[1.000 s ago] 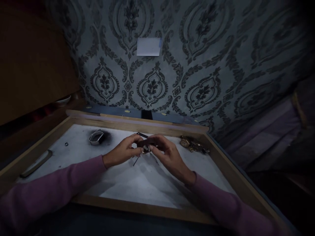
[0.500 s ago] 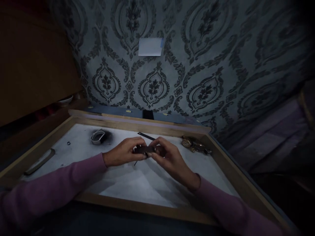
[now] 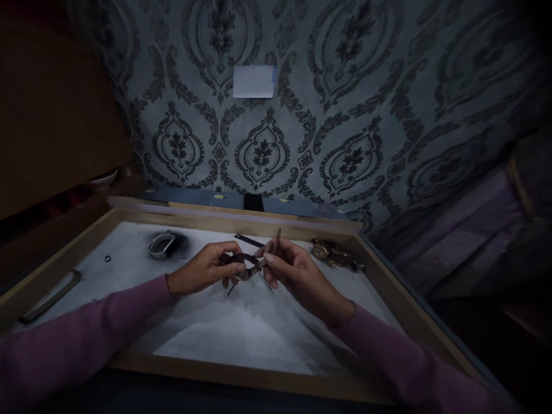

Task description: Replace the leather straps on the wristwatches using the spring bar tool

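Observation:
Both hands are at a dark brown watch strap (image 3: 246, 258), curved into a loop above the white tray floor. My left hand (image 3: 207, 265) is closed with fingers and thumb round the strap's left side. At the other side, my right hand (image 3: 297, 268) pinches the strap, whose paler tip (image 3: 278, 234) sticks up past the fingers. Whether a watch case is on the strap I cannot tell in this dim light. Thin dark pieces (image 3: 232, 290) show just below the hands. Behind them lies a flat black strip (image 3: 249, 240), partly hidden by my right hand.
A wooden-rimmed tray (image 3: 215, 368) surrounds the work. A white-banded watch (image 3: 161, 245) stands at its back left, with a small dark ring (image 3: 107, 259) and a curved olive strap (image 3: 52, 299) farther left. Several metal watches (image 3: 336, 256) lie back right. Behind rises a patterned wall (image 3: 263, 149).
The strap has gone from a flat dark band between the fingers to a visible loop. My right fingers now hold its tip upward. The whole view has shifted slightly.

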A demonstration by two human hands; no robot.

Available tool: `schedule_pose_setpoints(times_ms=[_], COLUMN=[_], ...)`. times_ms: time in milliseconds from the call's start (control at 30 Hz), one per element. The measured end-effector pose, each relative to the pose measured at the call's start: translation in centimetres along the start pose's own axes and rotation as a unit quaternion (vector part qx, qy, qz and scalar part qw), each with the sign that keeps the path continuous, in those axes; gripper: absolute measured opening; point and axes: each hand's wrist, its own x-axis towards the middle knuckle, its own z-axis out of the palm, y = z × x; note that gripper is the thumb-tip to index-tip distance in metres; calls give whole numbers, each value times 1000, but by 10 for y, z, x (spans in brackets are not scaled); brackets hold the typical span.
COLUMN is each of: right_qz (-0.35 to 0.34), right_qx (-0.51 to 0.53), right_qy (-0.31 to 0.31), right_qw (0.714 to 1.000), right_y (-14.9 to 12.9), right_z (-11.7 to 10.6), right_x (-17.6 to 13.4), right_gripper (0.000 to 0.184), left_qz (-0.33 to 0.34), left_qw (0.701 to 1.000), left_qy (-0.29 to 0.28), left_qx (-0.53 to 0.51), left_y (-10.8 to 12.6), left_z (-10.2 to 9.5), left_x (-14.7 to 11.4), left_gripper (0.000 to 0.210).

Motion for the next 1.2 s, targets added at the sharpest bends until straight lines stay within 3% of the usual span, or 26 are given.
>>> schedule_pose_setpoints(times_ms=[200,400,500,633,767,867,1000,1200], right_qz=[26,13,10,1,4,17,17,-39], right_qx=[-3,-41,-67,-96,-102,-114,-131,-52], right_qy=[-61,-41,-42,-35,-36,-51,-67,28], right_qw=[998,998,997,995,994,992,989,997], right_y=[3,8,11,15,18,18,17,9], right_z=[6,10,13,16,19,22,26,17], right_x=[-3,-4,-6,-9,-12,-14,-15,-9], right_gripper=[34,34,39,50,59,60,43,18], left_qz=[3,46,62,15,-2,24,70,69], left_qw=[1000,996,996,999,1000,999,987,972], left_qy=[24,53,27,-28,-29,10,129,168], left_qx=[-17,59,62,19,-12,-22,-67,-150], left_y=[-3,0,5,10,10,12,14,12], left_z=[6,5,5,9,13,12,0,-13], left_x=[0,2,1,-1,-3,-2,4,8], left_gripper=[26,20,21,26,29,30,32,35])
